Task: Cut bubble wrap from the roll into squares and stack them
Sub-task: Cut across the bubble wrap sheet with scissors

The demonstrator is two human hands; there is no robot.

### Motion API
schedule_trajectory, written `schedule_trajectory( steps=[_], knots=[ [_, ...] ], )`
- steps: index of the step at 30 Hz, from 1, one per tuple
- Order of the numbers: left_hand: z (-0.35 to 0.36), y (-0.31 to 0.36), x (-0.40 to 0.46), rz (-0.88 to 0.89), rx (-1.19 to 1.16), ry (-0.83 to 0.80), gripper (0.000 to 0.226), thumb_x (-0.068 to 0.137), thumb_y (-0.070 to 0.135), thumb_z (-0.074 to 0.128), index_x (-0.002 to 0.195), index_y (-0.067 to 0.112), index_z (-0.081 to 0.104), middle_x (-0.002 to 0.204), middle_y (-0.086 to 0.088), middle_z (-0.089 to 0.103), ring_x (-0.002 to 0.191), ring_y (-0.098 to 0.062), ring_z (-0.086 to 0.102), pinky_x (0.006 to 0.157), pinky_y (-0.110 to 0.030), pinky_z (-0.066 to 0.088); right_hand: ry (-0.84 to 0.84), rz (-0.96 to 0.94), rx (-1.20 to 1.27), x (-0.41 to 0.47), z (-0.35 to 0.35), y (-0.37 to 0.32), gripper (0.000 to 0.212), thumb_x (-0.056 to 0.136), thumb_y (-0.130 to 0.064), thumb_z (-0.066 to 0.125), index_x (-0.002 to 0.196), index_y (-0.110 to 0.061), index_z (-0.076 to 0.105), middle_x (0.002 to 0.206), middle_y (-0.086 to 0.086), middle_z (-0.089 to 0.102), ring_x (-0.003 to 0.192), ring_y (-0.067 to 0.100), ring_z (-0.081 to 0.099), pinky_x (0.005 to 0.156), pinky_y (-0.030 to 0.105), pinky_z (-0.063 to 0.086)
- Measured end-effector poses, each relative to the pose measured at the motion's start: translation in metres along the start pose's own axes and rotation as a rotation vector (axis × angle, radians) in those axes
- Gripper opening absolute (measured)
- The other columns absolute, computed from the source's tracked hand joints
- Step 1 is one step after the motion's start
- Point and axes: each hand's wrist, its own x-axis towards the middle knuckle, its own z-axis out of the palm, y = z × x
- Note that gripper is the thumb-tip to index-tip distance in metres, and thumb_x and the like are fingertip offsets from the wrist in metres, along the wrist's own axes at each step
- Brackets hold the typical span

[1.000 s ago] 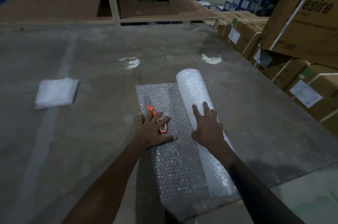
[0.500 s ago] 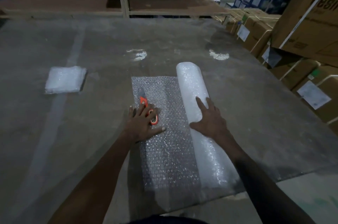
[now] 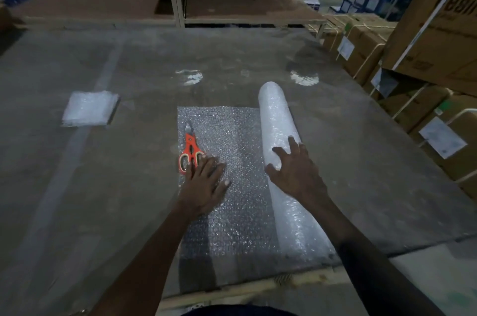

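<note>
Left hand (image 3: 206, 184) slid off the orange scissors (image 3: 190, 151), now lying flat on the unrolled sheet (image 3: 240, 186) just lower right of the handles, fingertips still touching them. Scissors fully uncovered. Right hand (image 3: 296, 173) shifted toward the roll's (image 3: 281, 140) right side, fingers spread wider over it.

Grey table (image 3: 258, 62): roll (image 3: 277, 122), stack (image 3: 89, 109)
</note>
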Motion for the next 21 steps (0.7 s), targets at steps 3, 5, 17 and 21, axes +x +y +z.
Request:
schedule_trajectory(
  steps=[3, 5, 17, 21],
  knots=[
    [0.000, -0.003, -0.001, 0.020, 0.008, 0.000, 0.081, 0.094, 0.072, 0.000, 0.156, 0.028, 0.029, 0.164, -0.003, 0.023, 0.154, -0.026, 0.005, 0.121, -0.052, -0.008, -0.058, 0.012, -0.027, 0.001, 0.001, 0.009, 0.080, 0.087, -0.054, 0.069, 0.153, -0.029, 0.031, 0.170, 0.009, 0.001, 0.154, 0.036, 0.009, 0.116, 0.052, 0.035],
    [-0.001, -0.003, -0.001, 0.021, 0.015, 0.000, 0.081, 0.095, 0.071, 0.000, 0.156, 0.027, 0.029, 0.164, -0.003, 0.023, 0.154, -0.026, 0.003, 0.121, -0.051, -0.009, -0.055, 0.037, -0.032, 0.003, -0.001, 0.016, 0.085, 0.083, -0.053, 0.072, 0.153, -0.031, 0.029, 0.170, 0.008, 0.003, 0.154, 0.035, 0.011, 0.115, 0.053, 0.035],
    [0.001, -0.004, -0.002, 0.008, -0.009, -0.018, 0.074, 0.097, 0.069, 0.009, 0.157, 0.030, 0.025, 0.166, 0.000, 0.019, 0.154, -0.024, -0.001, 0.121, -0.051, -0.008, -0.066, 0.077, -0.133, -0.006, 0.011, 0.036, 0.097, 0.090, -0.057, 0.063, 0.162, -0.036, 0.001, 0.169, 0.006, -0.019, 0.156, 0.033, -0.008, 0.114, 0.065, 0.026],
    [0.001, -0.005, -0.002, 0.012, -0.029, -0.031, 0.073, 0.097, 0.068, 0.011, 0.158, 0.029, 0.024, 0.166, 0.000, 0.016, 0.154, -0.024, -0.003, 0.120, -0.049, -0.012, -0.086, 0.091, -0.086, -0.006, 0.005, 0.041, 0.097, 0.091, -0.052, 0.065, 0.162, -0.039, 0.001, 0.169, 0.003, -0.020, 0.156, 0.030, -0.008, 0.116, 0.063, 0.026]
  ],
)
